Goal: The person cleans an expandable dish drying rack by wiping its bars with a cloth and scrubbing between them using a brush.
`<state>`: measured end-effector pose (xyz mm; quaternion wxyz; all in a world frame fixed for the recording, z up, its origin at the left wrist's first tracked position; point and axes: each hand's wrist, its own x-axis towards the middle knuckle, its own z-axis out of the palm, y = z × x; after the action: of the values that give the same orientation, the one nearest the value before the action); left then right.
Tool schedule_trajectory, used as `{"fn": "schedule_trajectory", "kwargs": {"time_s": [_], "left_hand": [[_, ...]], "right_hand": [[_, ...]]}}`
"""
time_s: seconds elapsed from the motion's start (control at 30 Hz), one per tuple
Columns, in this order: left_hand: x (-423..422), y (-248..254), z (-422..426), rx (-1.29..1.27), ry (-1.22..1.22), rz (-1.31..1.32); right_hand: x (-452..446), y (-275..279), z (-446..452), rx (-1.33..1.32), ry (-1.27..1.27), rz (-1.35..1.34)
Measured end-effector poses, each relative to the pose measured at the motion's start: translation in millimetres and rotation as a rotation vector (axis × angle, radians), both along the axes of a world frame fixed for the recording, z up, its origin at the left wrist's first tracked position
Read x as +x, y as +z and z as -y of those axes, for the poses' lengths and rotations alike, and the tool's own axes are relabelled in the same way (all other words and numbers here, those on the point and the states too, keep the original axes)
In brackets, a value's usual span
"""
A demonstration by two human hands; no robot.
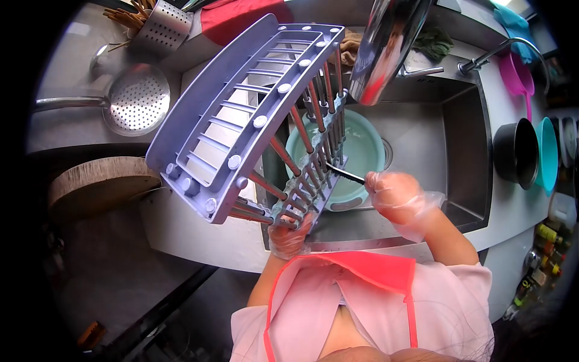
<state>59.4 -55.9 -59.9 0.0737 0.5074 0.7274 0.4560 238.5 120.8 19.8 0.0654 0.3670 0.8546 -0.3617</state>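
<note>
A purple-grey dish rack (pixel 244 114) with metal rods is tilted over the left part of the sink. My left hand (pixel 289 235), in a clear plastic glove, is closed round the rack's lower end. In my gloved right hand (pixel 395 196) is the dark handle of a thin brush (pixel 347 174); its far end reaches in among the rods. Whitish-blue foam or residue clings to the rack's middle bars. Below the rack, a pale green basin (pixel 362 145) with liquid in it stands in the sink, partly hidden by the rack.
Around the steel sink (pixel 464 157) are a faucet (pixel 482 60), a shiny metal cylinder (pixel 386 48), a black pot (pixel 515 151) and a turquoise basin (pixel 547 154). A skimmer (pixel 137 99), a round wooden board (pixel 99 184) and a utensil holder (pixel 163 27) are at left.
</note>
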Motion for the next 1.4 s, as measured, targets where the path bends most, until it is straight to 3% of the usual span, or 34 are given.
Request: {"fn": "schedule_trajectory", "kwargs": {"time_s": [0.1,0.13,0.2,0.23,0.33,0.43,0.5,0.53,0.57,0.63,0.67,0.77,0.8,0.83,0.9,0.93,1.0,1.1,1.17,1.27,1.37,1.4], "left_hand": [[-7.9,-21.3,8.4,0.065,-0.067,-0.053],[-19.5,-41.7,19.3,0.114,-0.221,-0.35],[-6.2,-40.3,8.6,-0.028,-0.165,-0.36],[-0.5,-29.7,15.7,-0.035,-0.072,-0.054],[1.2,-9.2,3.7,-0.044,-0.068,-0.188],[9.6,-9.7,5.3,-0.011,-0.065,0.219],[9.7,-11.7,3.6,-0.067,-0.013,0.249],[8.3,-14.5,5.7,-0.01,-0.034,0.075],[3.9,-30.3,13.9,-0.016,-0.034,0.071],[-3.9,-67.6,33.8,-0.121,-0.066,0.524],[1.9,5.7,1.0,-0.263,-0.096,0.149],[-7.9,-74.1,29.6,-0.147,-0.15,0.251],[-10.1,-62.0,24.5,-0.077,-0.166,-0.15],[-7.4,-55.3,23.2,-0.081,-0.172,-0.156],[1.6,-43.8,18.9,-0.109,0.03,0.292],[2.4,-32.7,16.0,-0.114,0.033,0.296],[2.5,-4.5,-0.7,-0.034,-0.026,0.044],[1.8,-8.1,1.3,-0.081,0.008,0.092],[2.9,-14.3,-0.7,-0.005,0.03,0.097],[0.5,-22.2,6.9,-0.121,0.068,0.513],[-3.0,-41.2,22.7,-0.155,0.06,0.552],[-10.2,-85.1,48.2,-0.207,0.1,0.988]], "right_hand": [[-19.9,-6.8,-6.1,0.024,0.06,0.041],[-27.8,-11.0,-5.8,0.101,0.105,0.048],[-31.9,-19.8,-0.3,0.121,0.072,-0.003],[-35.0,-21.9,1.3,0.145,0.042,-0.054],[-1.4,-12.7,-2.8,0.061,0.059,0.027],[-19.2,-14.1,-3.4,0.001,0.024,0.158],[-40.7,-30.4,-4.0,0.123,0.072,0.007],[-41.4,-22.0,-4.4,0.072,0.053,0.058],[-33.1,-18.8,-3.2,0.066,0.053,0.054],[1.7,-19.9,1.3,-0.012,0.014,0.026],[7.4,-18.1,-0.3,-0.07,-0.027,-0.028],[-16.3,-16.7,-4.0,0.083,0.077,0.069],[-29.6,-24.8,-2.2,0.121,0.05,-0.013],[-28.1,-31.3,1.0,0.117,0.044,-0.02],[-21.0,-40.8,8.6,0.225,-0.013,-0.126],[-2.0,-40.6,12.2,0.226,-0.025,-0.106],[31.6,-29.4,9.4,0.12,-0.051,-0.068],[64.0,-32.5,2.9,0.078,-0.068,-0.118],[67.4,-22.3,0.1,-0.447,-0.593,-0.008],[67.4,-32.6,5.3,-0.442,-0.712,-0.162],[66.3,-43.0,8.7,-0.462,-0.689,-0.126],[65.2,-45.6,8.2,-0.462,-0.687,-0.126]]}}
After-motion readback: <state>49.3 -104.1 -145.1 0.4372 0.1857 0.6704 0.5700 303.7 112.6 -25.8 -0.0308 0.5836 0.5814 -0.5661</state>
